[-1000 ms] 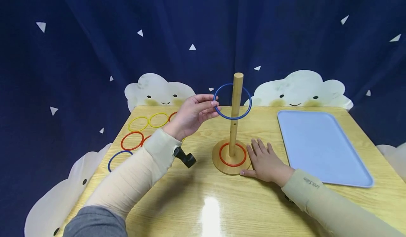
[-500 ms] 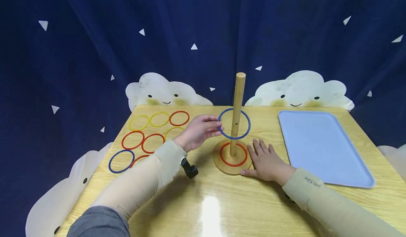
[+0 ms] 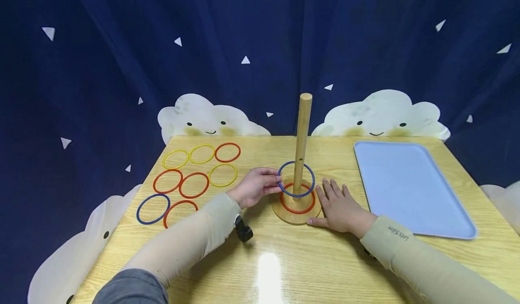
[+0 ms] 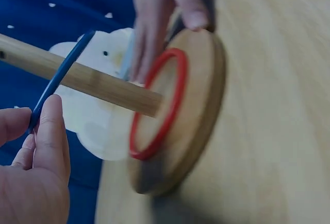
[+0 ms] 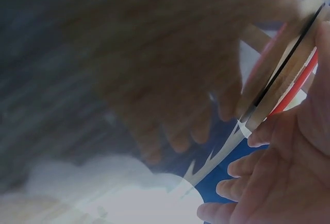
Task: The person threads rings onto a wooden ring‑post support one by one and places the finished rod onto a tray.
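Observation:
A wooden post point(image 3: 302, 137) rises from a round wooden base point(image 3: 284, 210), and a red ring point(image 3: 298, 212) lies flat on that base around the post. My left hand point(image 3: 257, 187) pinches the left side of a blue ring point(image 3: 296, 196) between thumb and fingers. The blue ring encircles the post low down, above the red one; in the left wrist view this blue ring point(image 4: 63, 69) is tilted and apart from the red ring point(image 4: 179, 90). My right hand point(image 3: 340, 208) lies with fingers spread on the table, thumb and fingertips right at the base's right edge.
Several rings lie at the table's left: yellow rings point(image 3: 223, 186), red rings point(image 3: 194, 197) and a blue one point(image 3: 138, 213). A pale blue tray point(image 3: 414, 186) lies at the right. A dark blue curtain point(image 3: 227, 37) with white clouds hangs behind the wooden table point(image 3: 227, 268).
My left hand has lowered the blue ring along the post, from near its top to just above the base. My right hand has stayed at the base.

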The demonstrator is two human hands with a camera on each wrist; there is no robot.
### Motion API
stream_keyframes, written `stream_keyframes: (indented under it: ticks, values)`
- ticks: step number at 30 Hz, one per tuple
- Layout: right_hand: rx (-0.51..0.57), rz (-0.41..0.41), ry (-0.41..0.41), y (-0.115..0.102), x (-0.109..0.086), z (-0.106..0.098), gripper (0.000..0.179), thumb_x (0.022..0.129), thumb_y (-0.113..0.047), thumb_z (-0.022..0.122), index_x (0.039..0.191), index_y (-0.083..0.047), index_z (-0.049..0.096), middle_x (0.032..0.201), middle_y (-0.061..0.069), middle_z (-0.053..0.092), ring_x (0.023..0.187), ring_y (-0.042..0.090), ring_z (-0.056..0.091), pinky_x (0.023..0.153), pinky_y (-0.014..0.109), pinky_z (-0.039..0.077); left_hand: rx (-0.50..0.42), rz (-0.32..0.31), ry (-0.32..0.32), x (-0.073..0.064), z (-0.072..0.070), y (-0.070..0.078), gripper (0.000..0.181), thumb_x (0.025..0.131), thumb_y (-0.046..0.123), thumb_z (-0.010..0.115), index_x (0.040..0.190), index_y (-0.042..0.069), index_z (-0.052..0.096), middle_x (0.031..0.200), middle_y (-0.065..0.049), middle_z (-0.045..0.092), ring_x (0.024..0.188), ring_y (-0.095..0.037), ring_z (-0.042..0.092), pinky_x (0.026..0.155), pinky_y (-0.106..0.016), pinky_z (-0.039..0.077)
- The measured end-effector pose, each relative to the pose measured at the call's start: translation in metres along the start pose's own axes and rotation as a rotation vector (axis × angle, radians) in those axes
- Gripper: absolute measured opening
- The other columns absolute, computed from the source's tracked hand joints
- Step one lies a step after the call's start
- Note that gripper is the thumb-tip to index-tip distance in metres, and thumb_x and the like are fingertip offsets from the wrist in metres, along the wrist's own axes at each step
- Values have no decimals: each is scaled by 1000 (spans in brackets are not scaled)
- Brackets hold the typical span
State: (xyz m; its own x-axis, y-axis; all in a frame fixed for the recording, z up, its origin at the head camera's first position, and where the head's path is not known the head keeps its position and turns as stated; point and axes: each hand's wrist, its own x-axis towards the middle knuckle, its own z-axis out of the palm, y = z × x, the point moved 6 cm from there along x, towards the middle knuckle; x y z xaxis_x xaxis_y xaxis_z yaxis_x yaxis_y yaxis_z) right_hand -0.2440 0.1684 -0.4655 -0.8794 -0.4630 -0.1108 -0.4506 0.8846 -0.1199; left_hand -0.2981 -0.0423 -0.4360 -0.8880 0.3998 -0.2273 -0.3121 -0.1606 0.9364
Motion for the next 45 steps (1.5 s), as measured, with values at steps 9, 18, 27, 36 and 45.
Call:
stream_keyframes:
  ticks: [9,18,27,36,45]
  values:
    - [-28,1,25,7,4,11,113,90,-82,49,156,9,33,160,38,21,148,56,18,115,73,22,99,-76,1,4,-4,-24,28,102,-9,55,126,-23,52,96,-16,65,80,-16,67,75,-24,61]
    - [-12,5,1,6,3,11,115,90,-83,47,156,10,31,160,39,20,148,57,17,115,73,21,157,-89,40,5,-11,-30,22,101,-9,56,120,-20,58,92,-14,65,74,-14,66,74,-23,61]
    - [-1,20,-17,3,1,7,108,93,-75,54,155,10,32,159,40,20,147,57,18,115,74,21,196,-89,61,6,-8,-29,26,103,-6,53,126,-16,55,100,-15,61,79,-15,63,78,-25,61]
    - [9,7,-4,-1,-1,1,108,93,-76,53,154,11,34,158,41,23,146,59,20,114,75,22,212,-118,19,4,-4,-30,29,105,0,47,127,-19,55,104,-17,62,84,-17,62,89,-30,59]
    - [7,13,-7,-2,-2,0,108,93,-75,55,154,11,34,159,40,22,147,58,20,114,74,22,175,-158,-4,5,-4,-28,23,104,3,51,115,-16,58,95,-10,61,81,-15,62,84,-26,57]
